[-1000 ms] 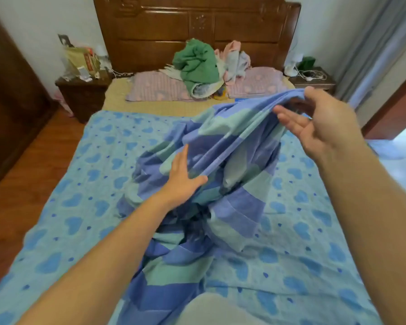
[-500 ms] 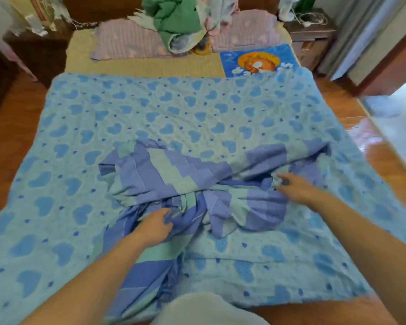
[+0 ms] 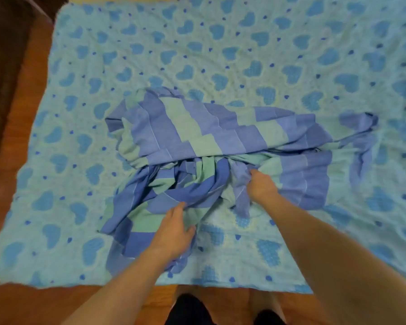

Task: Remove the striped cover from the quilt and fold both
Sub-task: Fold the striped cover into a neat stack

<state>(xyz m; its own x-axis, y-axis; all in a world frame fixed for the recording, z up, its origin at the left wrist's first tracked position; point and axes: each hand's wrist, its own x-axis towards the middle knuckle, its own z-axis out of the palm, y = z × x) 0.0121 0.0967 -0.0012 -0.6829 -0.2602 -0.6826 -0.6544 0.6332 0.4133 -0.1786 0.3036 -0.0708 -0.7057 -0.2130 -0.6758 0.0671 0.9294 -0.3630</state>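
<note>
Both hands (image 3: 174,233) (image 3: 260,184) slid nearer, each grip bunching crosswise-lying striped cover (image 3: 197,132).

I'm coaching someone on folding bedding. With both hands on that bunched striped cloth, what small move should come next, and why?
Probably draw the two hands apart to spread the blue-and-green striped cover flat. It lies crumpled in a heap on the light blue heart-print quilt; the right hand already has a grip on a fold, and the left hand rests on the near bunch.
</note>
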